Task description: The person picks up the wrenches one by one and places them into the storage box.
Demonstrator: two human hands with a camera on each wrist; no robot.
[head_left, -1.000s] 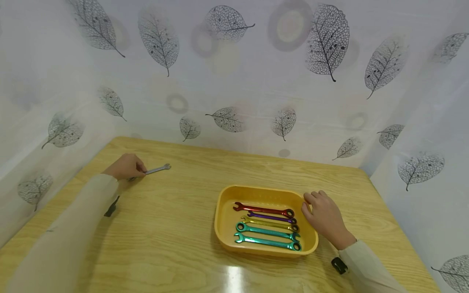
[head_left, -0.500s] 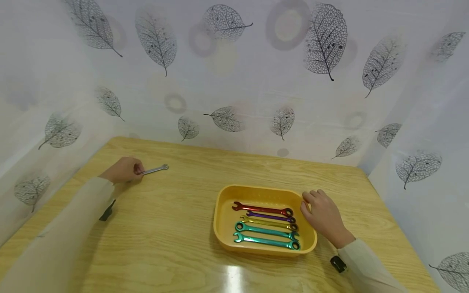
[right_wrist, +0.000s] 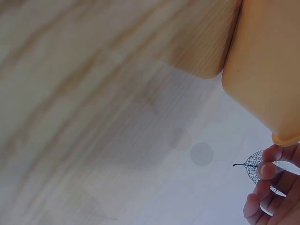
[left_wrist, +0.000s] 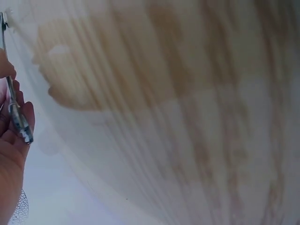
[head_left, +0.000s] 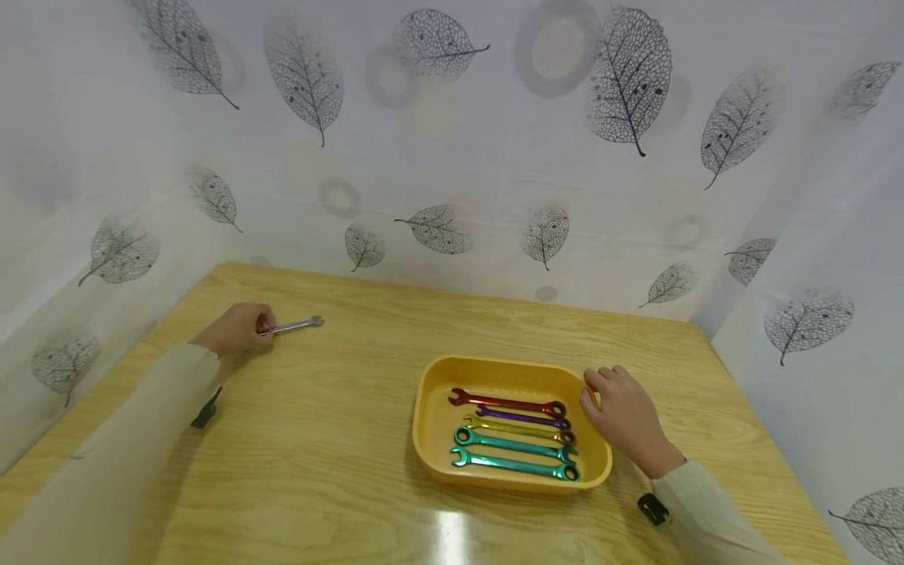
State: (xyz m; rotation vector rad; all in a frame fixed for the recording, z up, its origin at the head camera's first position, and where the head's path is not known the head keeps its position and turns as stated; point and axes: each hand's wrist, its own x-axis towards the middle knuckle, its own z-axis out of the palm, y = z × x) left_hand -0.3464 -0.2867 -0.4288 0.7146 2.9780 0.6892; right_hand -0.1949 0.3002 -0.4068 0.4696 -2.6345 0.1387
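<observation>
My left hand (head_left: 238, 326) is at the far left of the table, pinching a silver combination wrench (head_left: 300, 324) between thumb and fingers. In the left wrist view the same wrench (left_wrist: 18, 119) lies across the fingers, with its ring end past them. On the right, my right hand (head_left: 627, 416) holds the rim of a yellow plastic tray (head_left: 512, 488). Beneath that rim, its fingers (right_wrist: 270, 171) show curled in the right wrist view. Inside the tray lie a red wrench (head_left: 504, 403), a purple wrench (head_left: 523, 417), a yellow wrench (head_left: 519, 429) and two teal wrenches (head_left: 515, 464).
The wooden table (head_left: 318, 447) carries the tray right of its middle. A white curtain (head_left: 452, 141) printed with leaves hangs behind the table and at both sides. Black strap pieces (head_left: 653, 508) hang under both wrists.
My left hand has shifted slightly left and nearer, with the silver wrench now sitting in its fingers at a flatter angle. The right hand and the tray stay put.
</observation>
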